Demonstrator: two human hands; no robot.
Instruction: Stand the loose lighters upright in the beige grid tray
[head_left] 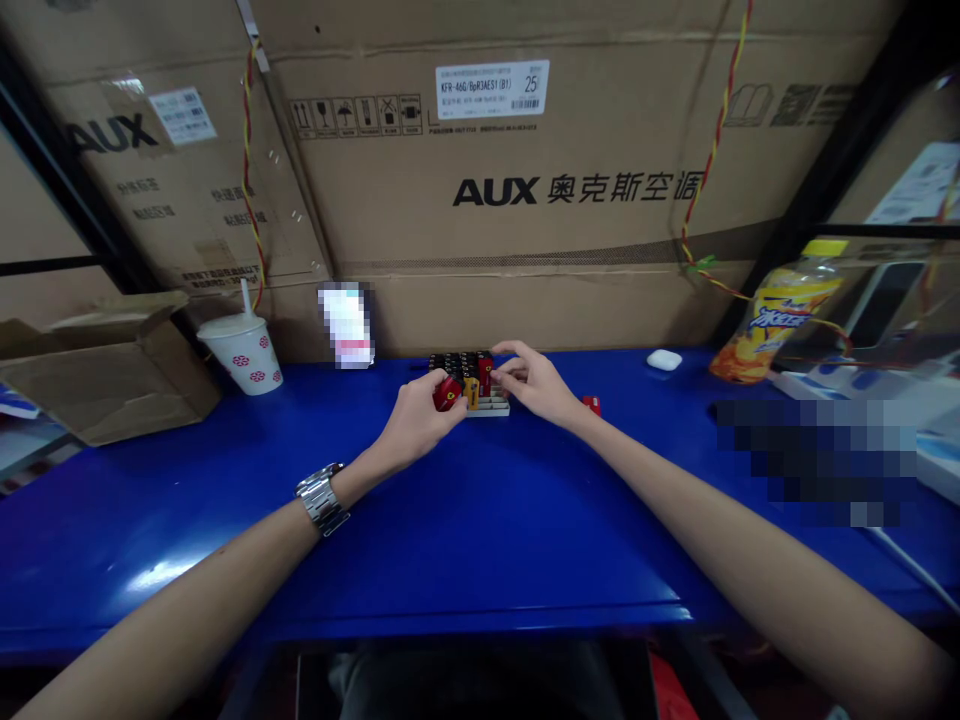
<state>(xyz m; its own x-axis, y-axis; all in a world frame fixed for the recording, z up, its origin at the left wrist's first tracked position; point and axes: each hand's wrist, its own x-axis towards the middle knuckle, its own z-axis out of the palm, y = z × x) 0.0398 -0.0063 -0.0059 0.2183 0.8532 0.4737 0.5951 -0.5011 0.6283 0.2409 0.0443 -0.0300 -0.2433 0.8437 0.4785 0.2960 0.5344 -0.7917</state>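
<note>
Two hands share the tray, so I'd pinch lightly with the left hand, holding a tilted red block at left, while the right hand, grip unclear, curls beside an upright red block.

Holding red item in left hand at pale rack of black-topped pieces; curling right hand close to upright red block. Working on blue table, before brown carton.
</note>
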